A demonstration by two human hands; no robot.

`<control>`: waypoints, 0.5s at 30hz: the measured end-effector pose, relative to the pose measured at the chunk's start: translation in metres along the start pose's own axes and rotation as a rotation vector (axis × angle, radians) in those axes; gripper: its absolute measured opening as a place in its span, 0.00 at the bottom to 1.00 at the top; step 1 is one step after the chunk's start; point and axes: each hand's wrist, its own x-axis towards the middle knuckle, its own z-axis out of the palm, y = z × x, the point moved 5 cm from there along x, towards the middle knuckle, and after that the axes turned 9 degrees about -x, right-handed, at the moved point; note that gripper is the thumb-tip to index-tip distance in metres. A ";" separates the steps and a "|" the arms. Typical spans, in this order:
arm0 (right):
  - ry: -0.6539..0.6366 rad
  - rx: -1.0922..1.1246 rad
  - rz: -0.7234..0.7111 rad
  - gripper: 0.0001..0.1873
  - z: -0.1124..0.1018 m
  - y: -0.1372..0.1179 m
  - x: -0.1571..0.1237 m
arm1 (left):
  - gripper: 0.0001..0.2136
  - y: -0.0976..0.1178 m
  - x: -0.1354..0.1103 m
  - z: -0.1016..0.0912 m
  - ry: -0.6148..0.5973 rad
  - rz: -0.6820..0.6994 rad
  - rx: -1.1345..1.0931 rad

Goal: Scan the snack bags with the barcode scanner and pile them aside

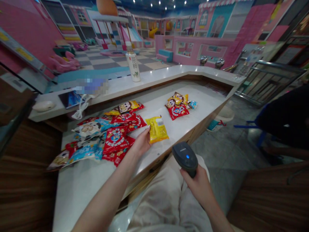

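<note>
Left hand (142,142) half open, fingertips at edge of yellow snack packet (157,129), which lies flat on the desk (82,193). Light, soft, slick film: likely best pinched at sealed end. Right hand (196,187) closed around rigid dark barcode scanner (185,159). Red-and-blue snack bags (108,138) piled just left.

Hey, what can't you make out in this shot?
In the head view:
- Barcode digits on the yellow snack packet: too small to read.
- Purple item on the upper counter: pixelated blur.
- Lower packets of the red and blue pile: covered by the packets above.
- Handle of the barcode scanner: hidden by the right hand.
</note>
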 end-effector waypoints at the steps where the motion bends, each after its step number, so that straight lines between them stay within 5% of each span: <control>1: 0.000 0.001 -0.004 0.08 0.000 0.000 0.001 | 0.17 -0.009 0.002 -0.005 0.000 -0.024 -0.026; 5: -0.003 -0.003 -0.024 0.09 0.003 -0.003 0.004 | 0.18 -0.019 0.006 -0.016 -0.006 0.009 -0.015; 15: -0.043 0.019 -0.095 0.11 0.014 -0.033 0.016 | 0.21 -0.019 -0.003 -0.001 -0.049 0.058 0.110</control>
